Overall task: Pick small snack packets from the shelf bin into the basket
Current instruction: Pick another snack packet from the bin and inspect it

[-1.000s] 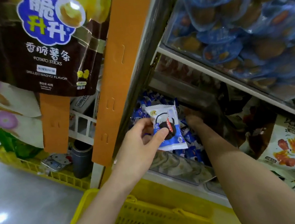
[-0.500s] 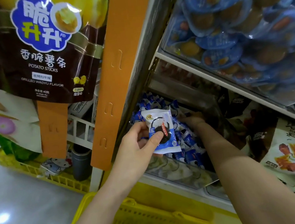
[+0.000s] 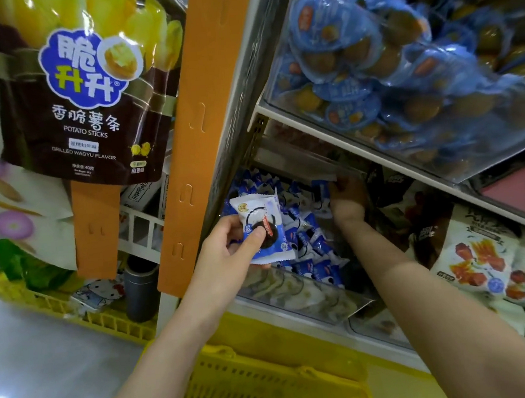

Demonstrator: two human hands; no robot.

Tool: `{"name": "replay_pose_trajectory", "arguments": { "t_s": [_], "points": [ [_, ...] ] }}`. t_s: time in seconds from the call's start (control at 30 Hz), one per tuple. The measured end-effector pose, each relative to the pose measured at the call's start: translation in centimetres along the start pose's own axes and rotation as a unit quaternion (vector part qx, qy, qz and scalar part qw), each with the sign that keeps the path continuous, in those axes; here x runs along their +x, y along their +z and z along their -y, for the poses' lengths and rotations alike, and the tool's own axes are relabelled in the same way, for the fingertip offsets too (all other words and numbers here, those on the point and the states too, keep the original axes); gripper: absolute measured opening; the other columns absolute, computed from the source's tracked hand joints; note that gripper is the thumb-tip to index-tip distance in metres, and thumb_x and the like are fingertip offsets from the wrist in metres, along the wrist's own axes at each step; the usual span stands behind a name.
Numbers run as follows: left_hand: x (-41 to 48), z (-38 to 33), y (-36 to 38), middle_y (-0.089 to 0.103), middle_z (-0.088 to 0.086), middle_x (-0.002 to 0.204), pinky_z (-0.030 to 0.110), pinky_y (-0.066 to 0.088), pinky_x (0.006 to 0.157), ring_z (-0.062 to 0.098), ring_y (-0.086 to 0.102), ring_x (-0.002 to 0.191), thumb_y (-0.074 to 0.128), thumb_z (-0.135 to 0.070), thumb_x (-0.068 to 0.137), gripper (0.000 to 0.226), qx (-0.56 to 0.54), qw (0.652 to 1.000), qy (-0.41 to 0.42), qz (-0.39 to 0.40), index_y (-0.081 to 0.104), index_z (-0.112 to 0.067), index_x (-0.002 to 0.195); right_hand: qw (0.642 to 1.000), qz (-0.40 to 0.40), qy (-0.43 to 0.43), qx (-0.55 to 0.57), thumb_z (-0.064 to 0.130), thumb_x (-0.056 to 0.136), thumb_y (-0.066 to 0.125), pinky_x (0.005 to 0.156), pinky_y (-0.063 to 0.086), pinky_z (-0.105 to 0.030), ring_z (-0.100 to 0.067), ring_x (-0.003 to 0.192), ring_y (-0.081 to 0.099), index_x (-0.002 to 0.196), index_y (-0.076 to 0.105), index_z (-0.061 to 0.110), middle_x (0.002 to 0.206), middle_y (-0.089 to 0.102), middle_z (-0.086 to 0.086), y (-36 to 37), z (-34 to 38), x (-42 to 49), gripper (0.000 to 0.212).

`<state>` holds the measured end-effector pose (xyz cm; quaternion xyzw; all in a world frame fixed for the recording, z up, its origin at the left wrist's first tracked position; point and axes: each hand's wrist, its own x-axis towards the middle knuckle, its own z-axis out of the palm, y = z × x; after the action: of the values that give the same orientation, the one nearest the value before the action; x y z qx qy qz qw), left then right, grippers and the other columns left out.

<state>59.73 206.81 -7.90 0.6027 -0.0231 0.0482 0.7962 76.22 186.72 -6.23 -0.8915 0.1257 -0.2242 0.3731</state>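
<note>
Packet point(image 3: 265, 211): pinched at its lower half between thumb and fingers point(image 3: 237, 232) of the left hand point(image 3: 225, 258), raised just before the bin point(image 3: 309, 292) mouth, not yet in the basket point(image 3: 269, 383), which sits well below those fingers and nearer the person. Risk: the hold looks shallow on slick film. A loosened pinch could drop the packet onto the bin's front wall or outside the basket rim. Right hand point(image 3: 347, 192) is deep among loose packets point(image 3: 307, 229) beyond. Its fingers lie in shadow, so its grip cannot be told. Withdrawal under the low shelf point(image 3: 410, 171) could drag neighbours out.
</note>
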Motion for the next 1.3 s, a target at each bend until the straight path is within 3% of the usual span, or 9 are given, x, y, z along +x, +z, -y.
{"name": "replay_pose_trajectory", "arguments": {
  "t_s": [0.07,0.17,0.3,0.5,0.7,0.87,0.97,1.1,1.3],
  "points": [
    [-0.1,-0.1,0.0,0.066,-0.023,0.083,0.010,0.050,0.065,-0.019,0.059,0.077,0.057,-0.026,0.089,0.019,0.004,1.000,-0.009,-0.002,0.048,-0.043,0.087,0.996,-0.023,-0.085,-0.012,0.017,0.096,0.048,0.079,0.049,-0.032,-0.027,0.095,0.061,0.108,0.060,0.002,0.108,0.063,-0.016,-1.7,1.3,-1.6,0.023],
    [-0.4,-0.1,0.1,0.070,-0.020,0.086,0.008,0.049,0.066,-0.010,0.063,0.082,0.059,-0.027,0.086,0.017,-0.014,1.000,-0.024,0.000,0.052,-0.036,0.098,0.990,-0.018,-0.141,0.007,0.017,0.092,0.054,0.066,0.045,-0.022,-0.014,0.077,0.061,0.102,0.065,0.006,0.091,0.067,-0.008,-4.1,3.3,-5.1,0.018],
    [-1.4,-0.3,0.4,0.067,-0.009,0.101,0.006,0.046,0.067,-0.008,0.062,0.087,0.057,-0.045,0.073,0.038,-0.030,0.999,-0.033,0.014,0.055,-0.028,0.106,0.967,0.176,-0.035,0.182,0.011,0.089,0.059,0.045,0.045,-0.017,-0.006,0.052,0.057,0.097,0.063,0.007,0.072,0.066,-0.002,-5.9,5.2,-11.2,0.010],
    [-2.7,-0.6,0.2,0.069,0.003,0.110,0.048,0.051,0.090,0.023,0.065,0.104,0.056,-0.039,0.077,0.053,-0.131,0.987,-0.084,0.033,0.045,-0.020,0.125,0.918,0.285,-0.008,0.276,0.012,0.093,0.052,0.052,0.051,-0.018,-0.005,0.063,0.066,0.100,0.052,0.013,0.073,0.069,0.004,-7.3,6.3,-15.9,0.006],
    [-3.2,-0.8,-0.1,0.052,-0.005,0.136,0.040,0.038,0.106,0.011,0.047,0.125,0.059,-0.054,0.066,0.084,0.010,0.996,-0.084,0.027,0.036,-0.023,0.140,0.914,0.354,-0.097,0.171,0.035,0.083,0.063,0.078,0.054,-0.021,-0.003,0.089,0.066,0.104,0.065,0.023,0.096,0.070,0.012,-8.0,6.2,-17.8,0.025],
    [-3.7,-1.2,0.4,0.061,-0.013,0.115,0.022,0.047,0.089,-0.001,0.057,0.106,0.050,-0.053,0.074,0.064,-0.031,0.997,-0.064,0.025,0.043,-0.026,0.131,0.921,0.300,-0.040,0.246,0.024,0.084,0.066,0.072,0.053,-0.017,-0.007,0.086,0.069,0.094,0.069,0.026,0.092,0.074,0.007,-8.2,5.9,-17.2,0.010],
    [-3.2,-1.4,0.0,0.063,-0.014,0.113,0.030,0.044,0.098,0.001,0.059,0.108,0.052,-0.038,0.085,0.041,-0.050,0.998,-0.038,0.007,0.047,-0.032,0.125,0.941,0.224,-0.004,0.254,0.034,0.085,0.063,0.070,0.053,-0.022,-0.012,0.087,0.068,0.094,0.067,0.028,0.096,0.073,0.002,-8.2,5.0,-14.1,0.011],
    [-2.6,-1.6,-0.3,0.059,0.005,0.125,0.038,0.042,0.103,0.014,0.056,0.116,0.051,-0.032,0.086,0.050,-0.088,0.994,-0.063,0.018,0.042,-0.029,0.136,0.983,0.115,0.073,0.123,0.032,0.093,0.053,0.088,0.051,-0.038,-0.025,0.097,0.063,0.108,0.060,0.012,0.111,0.065,-0.011,-5.4,3.3,-7.2,0.025],
    [-1.7,-1.3,-0.5,0.070,-0.004,0.076,0.021,0.053,0.056,0.008,0.067,0.066,0.042,-0.027,0.094,0.032,-0.236,0.961,-0.137,0.041,0.057,-0.012,0.118,0.988,0.043,0.037,-0.143,0.027,0.097,0.047,0.090,0.044,-0.038,-0.035,0.115,0.052,0.136,0.035,-0.005,0.130,0.050,-0.023,-0.5,0.2,-0.9,0.051]
  ]
}}
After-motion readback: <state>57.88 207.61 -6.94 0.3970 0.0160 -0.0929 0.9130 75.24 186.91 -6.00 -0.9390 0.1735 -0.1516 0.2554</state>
